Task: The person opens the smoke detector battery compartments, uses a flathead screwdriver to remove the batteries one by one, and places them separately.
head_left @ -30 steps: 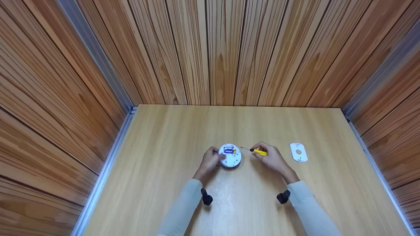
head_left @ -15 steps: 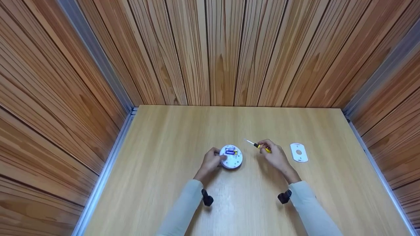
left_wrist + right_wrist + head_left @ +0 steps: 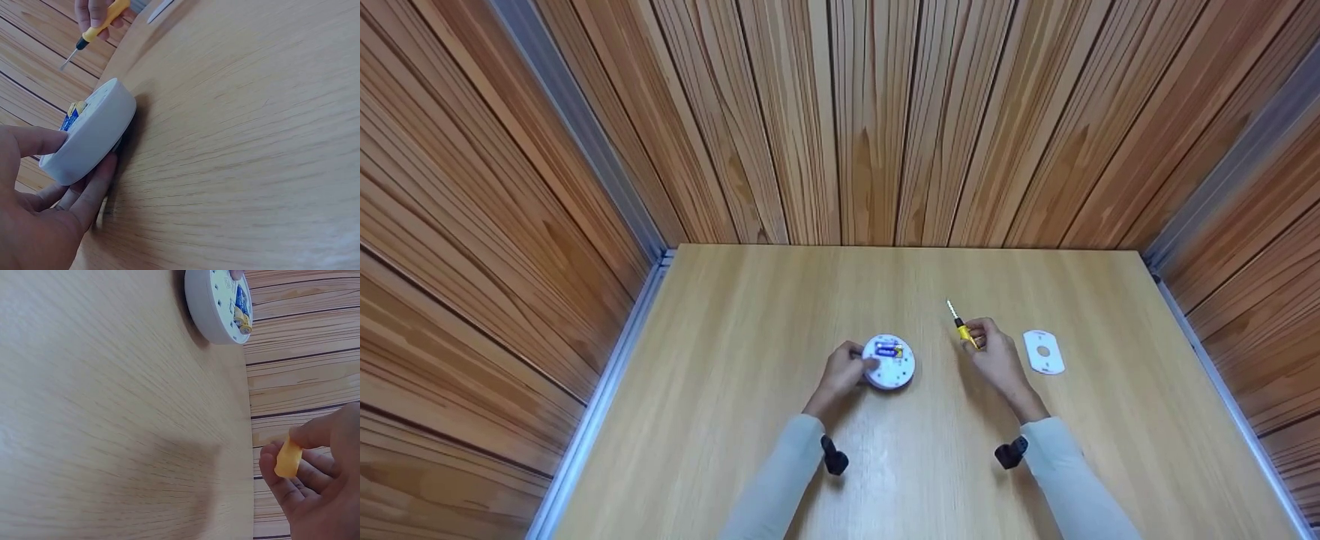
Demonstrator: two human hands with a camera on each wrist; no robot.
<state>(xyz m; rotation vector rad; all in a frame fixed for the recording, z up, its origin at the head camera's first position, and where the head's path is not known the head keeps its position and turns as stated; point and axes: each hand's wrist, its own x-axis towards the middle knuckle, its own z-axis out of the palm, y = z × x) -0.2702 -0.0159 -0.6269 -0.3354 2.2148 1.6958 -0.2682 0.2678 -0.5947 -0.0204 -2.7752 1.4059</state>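
Observation:
My left hand (image 3: 842, 373) grips a round white device (image 3: 894, 373) at its left edge, thumb on the top face and fingers underneath. Two blue-and-yellow batteries (image 3: 889, 350) sit side by side in the device's face. In the left wrist view the device (image 3: 93, 138) is tilted and held just above the table. My right hand (image 3: 997, 360) pinches a screwdriver by its yellow handle (image 3: 964, 333), its metal shaft pointing away and up to the left, apart from the device. Only the handle's end (image 3: 289, 460) shows in the right wrist view.
A white plate with rounded ends and a central hole (image 3: 1033, 351) lies on the wooden table (image 3: 735, 337), right of my right hand. Wood-plank walls (image 3: 870, 150) stand behind and at both sides, with metal rails along the table's side edges.
My right hand has drawn the screwdriver away from the device, rightward, and turned its tip from pointing left to pointing away. The left hand and device have shifted only slightly.

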